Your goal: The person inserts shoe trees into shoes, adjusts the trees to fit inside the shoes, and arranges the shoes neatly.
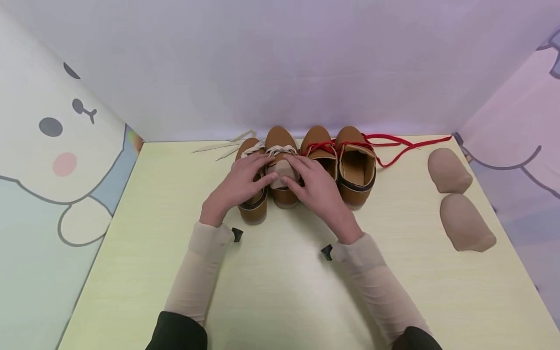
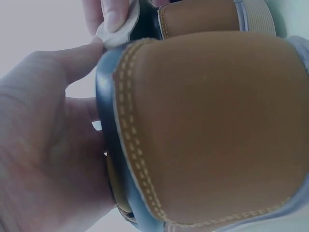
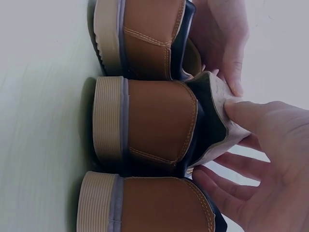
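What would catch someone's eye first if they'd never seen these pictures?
Four tan shoes in a row at the table's far edge, two with bright red laces trailing right. Both hands, left hand and right hand, press a beige insert into the second shoe from the left. Two more beige inserts lie at right.
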Available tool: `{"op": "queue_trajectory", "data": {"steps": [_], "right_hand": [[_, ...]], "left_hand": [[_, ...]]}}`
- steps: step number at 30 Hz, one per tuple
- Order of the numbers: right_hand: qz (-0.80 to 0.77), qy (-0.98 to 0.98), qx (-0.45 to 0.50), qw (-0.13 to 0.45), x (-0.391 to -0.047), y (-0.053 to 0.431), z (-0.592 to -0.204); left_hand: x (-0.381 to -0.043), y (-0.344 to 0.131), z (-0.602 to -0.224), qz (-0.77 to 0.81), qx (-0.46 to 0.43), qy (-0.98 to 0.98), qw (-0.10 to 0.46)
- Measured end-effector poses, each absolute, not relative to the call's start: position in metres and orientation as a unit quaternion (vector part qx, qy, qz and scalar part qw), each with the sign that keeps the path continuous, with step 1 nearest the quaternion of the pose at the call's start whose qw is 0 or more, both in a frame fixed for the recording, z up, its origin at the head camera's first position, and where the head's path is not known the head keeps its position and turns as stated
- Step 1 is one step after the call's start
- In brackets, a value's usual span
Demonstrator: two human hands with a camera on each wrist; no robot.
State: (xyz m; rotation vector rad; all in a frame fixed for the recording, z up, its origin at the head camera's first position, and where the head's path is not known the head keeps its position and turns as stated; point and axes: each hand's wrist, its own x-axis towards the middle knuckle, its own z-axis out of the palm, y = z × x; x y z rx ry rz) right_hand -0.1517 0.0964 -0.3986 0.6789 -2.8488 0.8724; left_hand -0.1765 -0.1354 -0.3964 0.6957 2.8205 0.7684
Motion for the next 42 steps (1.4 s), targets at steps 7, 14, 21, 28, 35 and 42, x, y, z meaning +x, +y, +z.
{"op": "queue_trajectory", "data": {"steps": [7,14,21,28,35,42], "right_hand": [[0.263,-0.939,0.213,0.062,-0.153,0.092,-0.399],[0.263,-0.939,0.208,0.071,-0.155,0.087,-0.400],[0.279,-0.933,0.211,0.083,-0.156,0.084,-0.402],[0.283,-0.930,0.213,0.095,-0.160,0.082,-0.403],[0.286,-0.928,0.216,0.102,-0.163,0.079,-0.402],[0.282,-0.929,0.216,0.103,-0.166,0.077,-0.400]], "left_hand": [[-0.177,-0.134,-0.399,0.251,0.229,0.939,0.057],[-0.178,-0.132,-0.398,0.250,0.226,0.940,0.051],[-0.177,-0.128,-0.398,0.240,0.215,0.946,0.025],[-0.177,-0.123,-0.398,0.246,0.195,0.949,0.009],[-0.179,-0.121,-0.398,0.245,0.189,0.951,-0.003],[-0.179,-0.119,-0.400,0.244,0.190,0.951,-0.029]]}}
